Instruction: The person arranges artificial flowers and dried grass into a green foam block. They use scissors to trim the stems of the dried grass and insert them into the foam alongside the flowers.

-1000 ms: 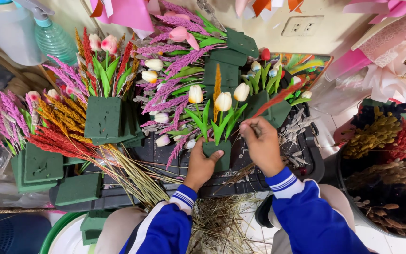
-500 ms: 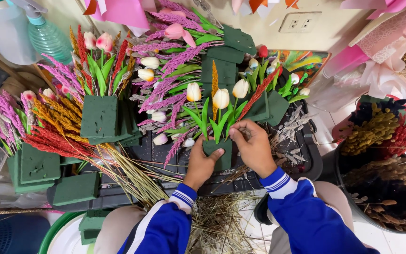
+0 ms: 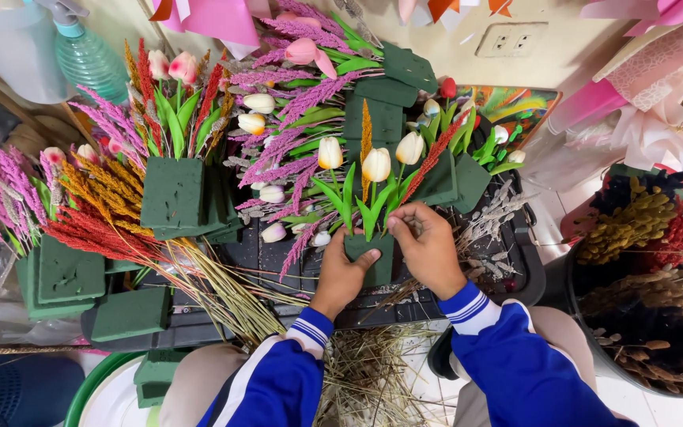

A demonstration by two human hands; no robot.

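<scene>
My left hand is wrapped around a small green foam block, thumb across its front face, holding it steady on the black tray in front of me. My right hand is closed too, fingertips pinched at the foot of a red spike right where it meets the top of the block; whether the stem is already seated in the foam I cannot tell, since my fingers hide the spot.

The block already carries a fair bunch: cream tulips on green leaves, an orange spike standing between them, and the red one leaning off to the right. So I judge this piece well along, with perhaps a few stems left to fill it out.

Farther out, finished-looking blocks lean against the wall: one on the left thick with pink, orange and red sprays, another behind with purple plumes. Several bare blocks lie at the left of the tray, not yet dressed, so there is more to do. A bucket of dried yellow, red and dark stems stands to my right, and loose straw litters the floor between my knees.
</scene>
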